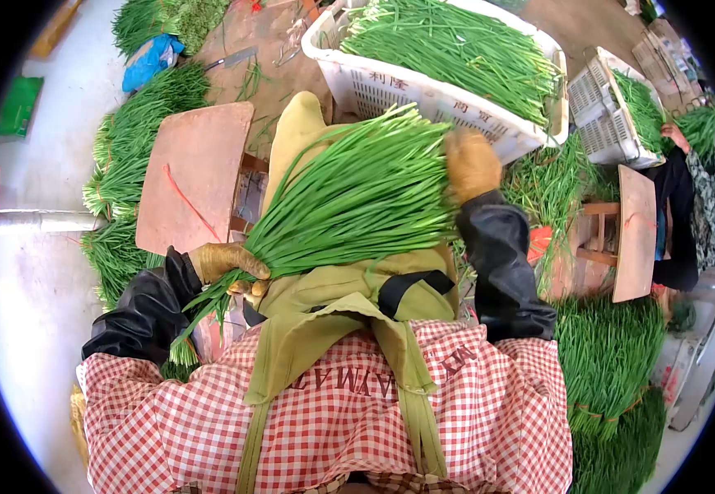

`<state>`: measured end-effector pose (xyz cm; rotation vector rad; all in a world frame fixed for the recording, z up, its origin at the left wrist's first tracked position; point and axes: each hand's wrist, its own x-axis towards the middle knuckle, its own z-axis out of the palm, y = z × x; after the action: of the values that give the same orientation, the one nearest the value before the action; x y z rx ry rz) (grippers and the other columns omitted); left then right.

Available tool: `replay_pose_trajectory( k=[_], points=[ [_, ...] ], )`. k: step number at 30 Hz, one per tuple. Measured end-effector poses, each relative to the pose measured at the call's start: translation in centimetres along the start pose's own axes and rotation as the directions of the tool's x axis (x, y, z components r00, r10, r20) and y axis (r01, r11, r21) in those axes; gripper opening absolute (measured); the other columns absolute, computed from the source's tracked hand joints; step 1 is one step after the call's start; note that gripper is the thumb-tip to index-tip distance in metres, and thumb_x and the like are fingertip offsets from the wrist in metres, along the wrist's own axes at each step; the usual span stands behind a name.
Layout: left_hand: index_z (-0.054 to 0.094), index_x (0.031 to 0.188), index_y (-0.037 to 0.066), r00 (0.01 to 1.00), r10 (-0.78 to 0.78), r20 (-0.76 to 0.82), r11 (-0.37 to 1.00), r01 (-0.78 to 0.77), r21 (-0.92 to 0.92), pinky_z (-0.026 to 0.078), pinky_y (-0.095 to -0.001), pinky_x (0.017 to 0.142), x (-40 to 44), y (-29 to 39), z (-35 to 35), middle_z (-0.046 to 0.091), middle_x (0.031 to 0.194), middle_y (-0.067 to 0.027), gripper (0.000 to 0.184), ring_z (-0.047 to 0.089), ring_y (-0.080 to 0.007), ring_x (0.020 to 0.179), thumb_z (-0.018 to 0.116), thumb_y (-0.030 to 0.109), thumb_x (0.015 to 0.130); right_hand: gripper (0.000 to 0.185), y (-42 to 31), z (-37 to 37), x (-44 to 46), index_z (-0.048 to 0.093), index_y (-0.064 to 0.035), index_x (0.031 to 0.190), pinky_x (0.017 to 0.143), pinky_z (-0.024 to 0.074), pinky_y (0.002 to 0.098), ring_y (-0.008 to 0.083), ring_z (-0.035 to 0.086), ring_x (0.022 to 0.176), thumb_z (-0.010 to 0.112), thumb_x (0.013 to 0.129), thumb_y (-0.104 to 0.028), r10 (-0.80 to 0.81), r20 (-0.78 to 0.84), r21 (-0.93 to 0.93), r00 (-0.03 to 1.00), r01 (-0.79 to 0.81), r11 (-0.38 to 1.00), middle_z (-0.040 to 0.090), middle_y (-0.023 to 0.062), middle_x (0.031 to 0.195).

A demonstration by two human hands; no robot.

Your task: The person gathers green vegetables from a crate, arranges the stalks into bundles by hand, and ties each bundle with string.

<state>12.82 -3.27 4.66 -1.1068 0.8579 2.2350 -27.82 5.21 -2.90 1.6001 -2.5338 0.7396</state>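
Observation:
A loose bunch of garlic chives (pixel 357 193) lies slanting across the lap, on an olive apron (pixel 292 132). My left hand (pixel 230 265), in a tan glove, is closed around the narrow leafy end at lower left. At the upper right, beside the pale cut ends, is my right hand (pixel 471 165) in a similar glove. Motion smears its fingers, so whether they grip any stems is unclear. Just beyond the bunch stands a white plastic crate (pixel 436 97) heaped with more chives.
To the left is a wooden stool (pixel 195 177) with a red tie (pixel 189 200) on it, and tied chive bundles (pixel 148 132) line the floor. A knife (pixel 232 58) lies beyond. On the right are another stool (pixel 636 230), chive bundles (pixel 612 362) and a co-worker's arm (pixel 677 138) at a crate (pixel 617 115).

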Motion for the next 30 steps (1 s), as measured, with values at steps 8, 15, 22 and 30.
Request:
replay_pose_trajectory(
  k=[8, 15, 22, 30],
  points=[
    [0.061, 0.088, -0.004, 0.995, 0.003, 0.096, 0.998, 0.002, -0.062, 0.037, -0.0213, 0.038, 0.7, -0.1, -1.0, 0.062, 0.073, -0.0131, 0.021, 0.046, -0.0104, 0.044, 0.062, 0.017, 0.085, 0.041, 16.9, -1.4, -5.4, 0.062, -0.0017, 0.107, 0.087, 0.0447, 0.0463, 0.0396, 0.057, 0.104, 0.044, 0.091, -0.035, 0.588, 0.429, -0.419, 0.686, -0.426, 0.802, 0.061, 0.0234, 0.111],
    [0.059, 0.095, -0.004, 0.997, 0.027, 0.069, 0.999, -0.024, -0.049, 0.037, -0.0205, 0.035, 0.5, 0.6, 0.0, 0.062, 0.072, -0.0135, 0.021, 0.046, -0.0103, 0.041, 0.062, 0.014, 0.084, 0.022, 6.2, 0.0, -17.0, 0.061, -0.0011, 0.097, 0.084, 0.0478, 0.0443, 0.0384, 0.059, 0.101, 0.057, 0.078, -0.01, 0.012, 0.572, 0.443, 0.82, -0.322, 0.837, 0.061, 0.0222, 0.105],
    [0.06, 0.089, -0.003, 0.997, 0.032, -0.07, 0.995, -0.025, 0.097, 0.038, -0.0221, 0.038, -0.4, 2.4, 1.1, 0.06, 0.072, -0.0131, 0.02, 0.046, -0.0101, 0.043, 0.061, 0.016, 0.082, 0.033, 8.6, 0.1, -15.5, 0.065, -0.0032, 0.105, 0.074, 0.0464, 0.0324, 0.0215, 0.06, 0.084, 0.054, 0.086, -0.028, 0.418, 0.389, 0.617, 0.821, -0.569, 0.544, 0.065, 0.0148, 0.09],
    [0.06, 0.093, -0.006, 0.997, -0.002, -0.073, 0.997, 0.007, 0.075, 0.037, -0.0218, 0.036, 0.5, 2.0, -0.4, 0.061, 0.076, -0.017, 0.023, 0.048, -0.0122, 0.044, 0.059, 0.015, 0.084, 0.025, 5.6, -6.1, -11.1, 0.064, -0.0019, 0.101, 0.068, 0.0457, 0.028, 0.0103, 0.055, 0.075, 0.059, 0.09, -0.024, 0.249, 0.409, 0.746, 0.878, -0.479, 0.463, 0.063, 0.0029, 0.083]
  ],
)
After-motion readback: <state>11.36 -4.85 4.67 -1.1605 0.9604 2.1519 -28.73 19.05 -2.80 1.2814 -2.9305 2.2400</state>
